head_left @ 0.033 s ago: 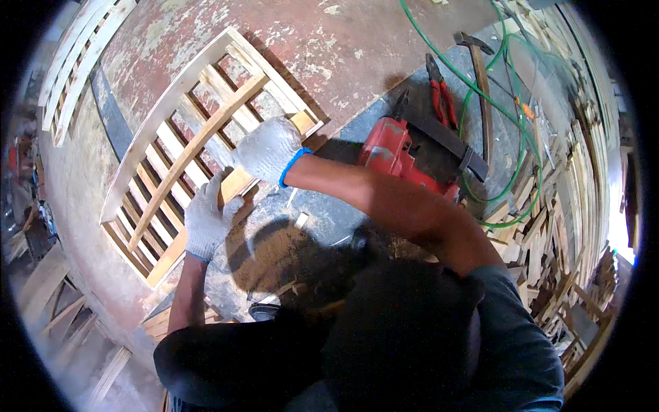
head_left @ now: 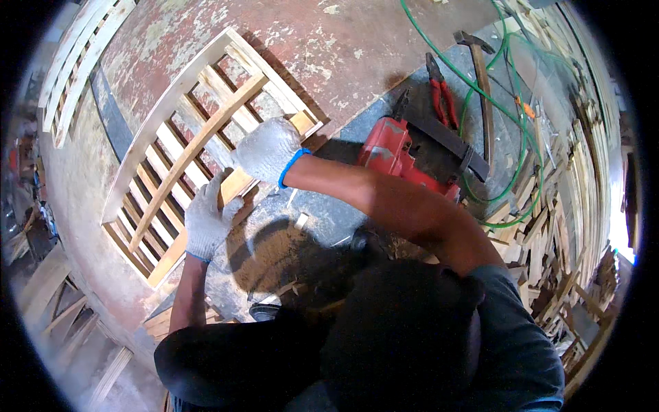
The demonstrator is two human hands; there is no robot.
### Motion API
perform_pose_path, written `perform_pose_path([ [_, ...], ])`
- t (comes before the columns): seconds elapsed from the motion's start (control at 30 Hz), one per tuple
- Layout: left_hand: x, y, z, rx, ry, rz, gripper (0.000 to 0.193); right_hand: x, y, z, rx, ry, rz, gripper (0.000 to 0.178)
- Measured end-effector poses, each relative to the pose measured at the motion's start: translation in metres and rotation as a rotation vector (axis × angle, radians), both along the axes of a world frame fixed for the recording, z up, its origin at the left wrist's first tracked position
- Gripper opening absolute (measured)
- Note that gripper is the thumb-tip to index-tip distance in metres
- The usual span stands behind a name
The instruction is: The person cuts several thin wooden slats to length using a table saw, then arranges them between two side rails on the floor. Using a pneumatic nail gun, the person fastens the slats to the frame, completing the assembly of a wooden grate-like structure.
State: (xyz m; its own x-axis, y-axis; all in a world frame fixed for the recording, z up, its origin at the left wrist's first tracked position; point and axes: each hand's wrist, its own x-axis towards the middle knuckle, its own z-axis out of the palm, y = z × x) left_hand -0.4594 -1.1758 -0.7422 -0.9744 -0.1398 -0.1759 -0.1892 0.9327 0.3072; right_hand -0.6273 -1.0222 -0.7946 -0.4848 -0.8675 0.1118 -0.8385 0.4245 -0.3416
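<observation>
A slatted wooden frame (head_left: 195,152), with curved long rails and pale cross slats, lies tilted across the floor in front of me. On its near rail, my right hand (head_left: 269,149), in a whitish knit glove with a blue cuff, is closed over the wood; its fingertips are mostly hidden. My left hand (head_left: 208,223), gloved alike, lies against the same rail a little nearer to me. Its index finger reaches along the wood toward the right hand, and the thumb stands apart. Beneath my right forearm sits a red power tool (head_left: 386,150), partly covered by the arm.
Red-handled pliers (head_left: 443,99) and a hammer (head_left: 482,96) lie at the upper right beside a looping green hose (head_left: 525,168). Wood offcuts (head_left: 542,237) heap along the right. Another slatted piece (head_left: 86,55) is at the upper left. Sawdust (head_left: 268,264) covers the ground near me.
</observation>
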Motion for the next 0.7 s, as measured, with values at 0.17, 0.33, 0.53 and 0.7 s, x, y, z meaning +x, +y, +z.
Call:
perform_pose_path([
  [0.17,-0.003,0.001,-0.005,0.048,0.051,-0.015,0.074,0.001,0.001,-0.005,-0.028,-0.026,-0.039,0.023],
  [0.33,-0.012,0.014,0.009,0.103,-0.106,0.053,0.072,-0.004,0.009,-0.005,-0.059,-0.041,-0.045,0.024],
  [0.53,-0.019,0.018,0.028,0.191,-0.061,0.062,0.064,-0.014,0.013,0.02,0.178,-0.066,0.114,0.033],
  [0.7,0.0,0.012,0.02,0.239,0.175,0.042,0.057,-0.019,0.032,0.024,0.272,0.164,0.162,0.018],
])
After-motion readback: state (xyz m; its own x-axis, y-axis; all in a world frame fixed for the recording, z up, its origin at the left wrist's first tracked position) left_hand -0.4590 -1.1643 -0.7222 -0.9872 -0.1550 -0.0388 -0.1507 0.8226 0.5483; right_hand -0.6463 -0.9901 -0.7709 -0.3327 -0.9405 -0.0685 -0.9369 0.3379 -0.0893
